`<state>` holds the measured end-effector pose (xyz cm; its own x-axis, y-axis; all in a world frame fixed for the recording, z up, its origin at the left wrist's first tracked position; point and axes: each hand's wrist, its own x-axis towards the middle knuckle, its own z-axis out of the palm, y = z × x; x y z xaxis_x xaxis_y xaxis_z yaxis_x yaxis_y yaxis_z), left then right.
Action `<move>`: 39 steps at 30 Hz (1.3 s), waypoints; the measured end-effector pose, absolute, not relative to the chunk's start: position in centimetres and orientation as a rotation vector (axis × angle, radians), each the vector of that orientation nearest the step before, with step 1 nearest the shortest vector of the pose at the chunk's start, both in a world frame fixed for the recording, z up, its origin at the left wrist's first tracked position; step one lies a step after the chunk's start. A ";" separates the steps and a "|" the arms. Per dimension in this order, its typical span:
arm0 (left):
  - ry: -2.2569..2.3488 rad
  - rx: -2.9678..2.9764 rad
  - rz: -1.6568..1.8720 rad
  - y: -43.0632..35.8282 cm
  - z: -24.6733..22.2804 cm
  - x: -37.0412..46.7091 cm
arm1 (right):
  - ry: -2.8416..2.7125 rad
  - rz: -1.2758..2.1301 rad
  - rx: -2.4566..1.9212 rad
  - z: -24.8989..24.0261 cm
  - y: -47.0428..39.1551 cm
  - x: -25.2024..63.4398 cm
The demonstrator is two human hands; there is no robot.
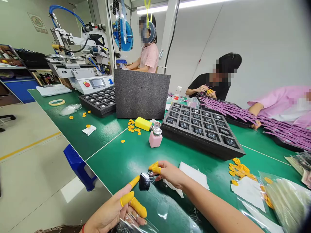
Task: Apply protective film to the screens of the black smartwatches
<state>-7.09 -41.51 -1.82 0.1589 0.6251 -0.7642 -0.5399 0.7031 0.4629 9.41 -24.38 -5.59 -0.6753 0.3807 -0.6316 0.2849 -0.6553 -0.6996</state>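
A small glossy black faceted piece lies on the green table between my hands. My left hand wears yellow finger cots; its index finger is stretched out to the piece's left edge, and the other fingers are spread. Below its palm is crinkled clear plastic; whether the lower fingers touch it I cannot tell. My right hand, also in yellow cots, pinches a small piece of clear film at the right side of the black piece. A loose clear film square lies nearby.
Behind my hands stand a pink pump bottle, a yellow bottle and a foam tray of black pieces. Yellow finger cots, white wipes and plastic bags lie to the right. Co-workers handle purple straps farther off.
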 end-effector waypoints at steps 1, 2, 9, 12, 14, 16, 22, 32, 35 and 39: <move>1.138 0.083 0.828 -41.4 -1.7 -7.0 | -1.290 2.525 -1.242 -5.6 -24.3 9.5; 1.142 0.081 0.820 -41.3 -1.5 -7.0 | -1.301 2.533 -1.245 -5.6 -24.3 9.5; 1.126 0.133 0.820 -41.1 -0.9 -7.0 | -1.337 2.601 -1.229 -5.4 -24.3 9.7; 1.131 0.139 0.805 -41.2 -1.1 -7.1 | -1.347 2.620 -1.208 -5.4 -24.5 9.7; 1.136 0.135 0.794 -41.2 -1.2 -7.1 | -1.355 2.620 -1.201 -5.5 -24.6 9.6; 1.138 0.140 0.792 -41.1 -1.1 -7.0 | -1.364 2.616 -1.199 -5.6 -24.6 9.6; 1.102 0.117 0.814 -41.2 -1.2 -7.2 | -1.361 2.610 -1.207 -5.6 -24.4 9.6; 1.114 0.135 0.836 -41.3 -1.3 -6.9 | -1.362 2.611 -1.234 -5.3 -24.4 9.4; 1.127 0.129 0.834 -41.3 -1.2 -6.9 | -1.365 2.610 -1.228 -5.2 -24.4 9.4; 1.134 0.119 0.844 -41.3 -1.1 -6.9 | -1.356 2.615 -1.212 -5.2 -24.6 9.4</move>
